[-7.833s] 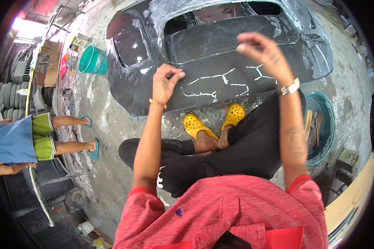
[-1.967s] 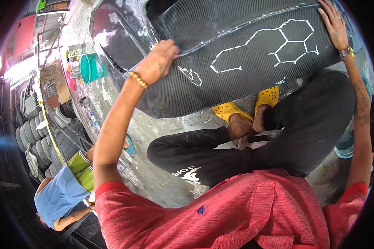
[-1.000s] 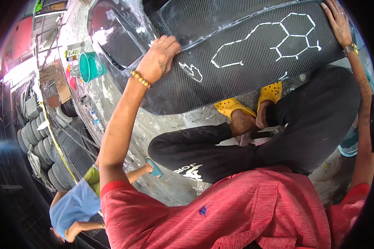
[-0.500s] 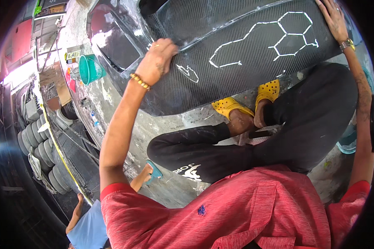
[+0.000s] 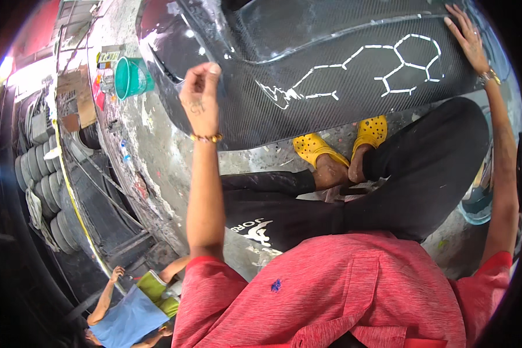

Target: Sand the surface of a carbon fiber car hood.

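In front of me lies a large, glossy black carbon-fibre panel (image 5: 330,110) with a raised ridge and an opening at its left end. Broken white lines (image 5: 362,49) show on its face, like reflected lights. My left hand (image 5: 202,95) is above the panel's left part, palm turned up, its fingers curled in toward the thumb. Whatever it pinches, if anything, is too small to make out. At the panel's far right, my right hand (image 5: 468,43) rests flat with fingers spread, a watch (image 5: 489,76) on its wrist.
My yellow clogs (image 5: 313,149) are on the floor by the panel's near edge. A green bucket (image 5: 132,78) stands to the left, and a blue-green basin (image 5: 475,209) at right. Stacked tyres (image 5: 40,174) line the far left. A person in a blue shirt (image 5: 127,319) is at lower left.
My left hand has come off the panel's surface, moved left and turned its palm up. The white lines on the panel have shifted and become jagged at their left end. My right hand stays.
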Available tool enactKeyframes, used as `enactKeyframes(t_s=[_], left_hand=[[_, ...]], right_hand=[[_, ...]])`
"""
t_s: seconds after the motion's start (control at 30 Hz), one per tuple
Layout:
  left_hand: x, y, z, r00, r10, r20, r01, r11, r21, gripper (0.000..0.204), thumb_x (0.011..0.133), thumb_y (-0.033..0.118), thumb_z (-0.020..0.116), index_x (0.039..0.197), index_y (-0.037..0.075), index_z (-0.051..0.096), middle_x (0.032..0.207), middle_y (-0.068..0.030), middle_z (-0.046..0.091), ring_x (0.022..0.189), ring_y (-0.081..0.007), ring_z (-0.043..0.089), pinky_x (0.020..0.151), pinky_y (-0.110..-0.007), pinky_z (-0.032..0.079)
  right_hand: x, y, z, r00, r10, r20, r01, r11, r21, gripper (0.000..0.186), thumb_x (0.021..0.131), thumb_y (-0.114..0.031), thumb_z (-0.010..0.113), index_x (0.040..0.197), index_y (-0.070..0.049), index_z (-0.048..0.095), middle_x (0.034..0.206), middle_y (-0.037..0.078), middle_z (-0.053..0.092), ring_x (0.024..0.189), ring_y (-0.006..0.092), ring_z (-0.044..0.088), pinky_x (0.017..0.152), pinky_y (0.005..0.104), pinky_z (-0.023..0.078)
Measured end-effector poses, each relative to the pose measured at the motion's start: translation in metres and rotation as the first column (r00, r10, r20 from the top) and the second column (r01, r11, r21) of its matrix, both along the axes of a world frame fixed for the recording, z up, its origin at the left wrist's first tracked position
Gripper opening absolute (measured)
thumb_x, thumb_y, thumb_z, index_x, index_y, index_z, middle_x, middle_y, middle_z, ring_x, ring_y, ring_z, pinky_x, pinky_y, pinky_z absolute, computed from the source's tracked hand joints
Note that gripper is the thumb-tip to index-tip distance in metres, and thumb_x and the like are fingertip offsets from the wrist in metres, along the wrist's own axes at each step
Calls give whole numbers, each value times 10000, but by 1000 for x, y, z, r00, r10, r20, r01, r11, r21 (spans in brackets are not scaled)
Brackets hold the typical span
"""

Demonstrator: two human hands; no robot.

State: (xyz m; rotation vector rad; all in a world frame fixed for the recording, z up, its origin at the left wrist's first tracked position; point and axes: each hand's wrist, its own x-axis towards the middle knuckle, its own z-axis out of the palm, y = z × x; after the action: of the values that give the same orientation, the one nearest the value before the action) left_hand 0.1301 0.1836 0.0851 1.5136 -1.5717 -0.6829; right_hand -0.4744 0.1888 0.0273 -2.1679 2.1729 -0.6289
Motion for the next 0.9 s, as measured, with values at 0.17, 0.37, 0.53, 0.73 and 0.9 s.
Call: enactKeyframes(t_s=[0.17,0.37,0.53,0.73,0.9], left_hand=[[-19,48,-36,944,83,-319,-34,987,155,141,968,173,746,1008,40,719,894,24,692,787,-46,599,719,-218,496],[-53,76,-29,619,142,-772,27,979,201,145,981,123,727,1070,22,674,899,1,671,753,-77,595,706,-230,500],[-72,103,-28,673,155,-723,-4,978,206,147,990,97,704,1101,3,678,947,-16,694,798,-75,630,715,-232,516],[-67,109,-38,575,217,-789,35,957,289,207,1017,130,671,1173,-6,682,941,-4,683,798,-78,618,738,-240,514],[-62,109,-30,568,224,-792,27,957,290,219,1035,180,656,1165,6,686,905,16,657,810,-73,590,774,-241,497]], right_hand=[[106,-5,60,890,362,277,-392,918,59,422,1010,-312,666,1353,-68,634,1278,88,681,1226,243,631,1071,360,468],[327,46,37,331,279,901,-722,690,52,417,936,-264,779,1258,-25,665,1094,70,700,928,121,666,830,307,566],[368,61,8,80,-46,996,-723,685,90,323,926,-159,788,1152,31,656,1009,77,704,915,106,683,771,256,591],[357,58,0,51,-135,989,-777,617,124,322,970,-183,734,1185,53,686,981,94,725,909,139,715,777,279,624],[361,53,-3,-11,-133,991,-796,601,72,361,990,-207,704,1238,55,691,1025,90,736,910,144,713,781,290,633]])
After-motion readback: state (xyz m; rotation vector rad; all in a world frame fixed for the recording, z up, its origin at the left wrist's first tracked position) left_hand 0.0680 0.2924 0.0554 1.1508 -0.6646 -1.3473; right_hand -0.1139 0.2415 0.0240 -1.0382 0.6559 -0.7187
